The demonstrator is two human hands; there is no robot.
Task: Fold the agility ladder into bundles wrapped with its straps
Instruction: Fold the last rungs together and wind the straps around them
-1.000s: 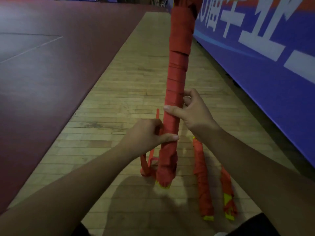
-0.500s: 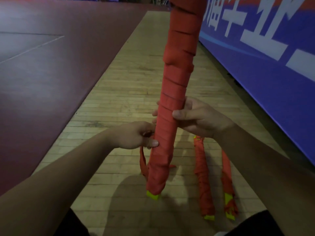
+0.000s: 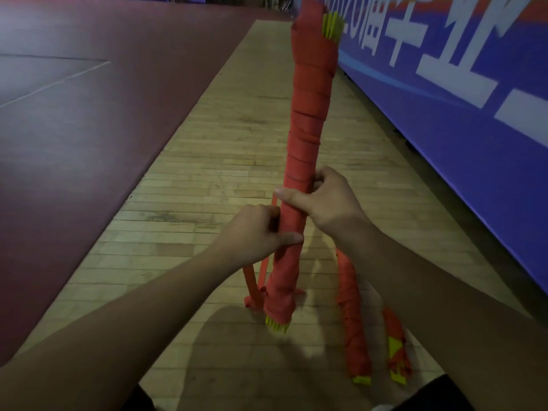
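The person holds one long ladder bundle (image 3: 308, 137) nearly upright in front of the body, a little tilted so that its top leans to the right. It is wrapped along its whole length with turns of red strap. Yellow rung ends (image 3: 332, 25) come out at the top and also at the bottom, low over the wooden floor (image 3: 222, 161); I cannot tell if the lower end touches the floor.

The left hand (image 3: 255, 235) takes the bundle on its lower half. The thumb lies across the front and the other fingers are curled behind, so its grip is closed around the bundle. The right hand (image 3: 329, 200) is just above, on the right side, with the thumb stretched across the front toward the left and the fingers curled around the bundle. This grip is closed around the same bundle too.

A loose strap (image 3: 252, 280) hangs down from behind the left hand and ends in a small crumpled heap on the floor, just beside the foot of the bundle. To the right, a longer wrapped bundle (image 3: 353, 315) and a shorter wrapped bundle (image 3: 397, 345) lie on the floor side by side, partly hidden by the right forearm. A dark red court surface (image 3: 89, 114) is on the left, and a blue banner (image 3: 474, 143) with white characters stands on the right
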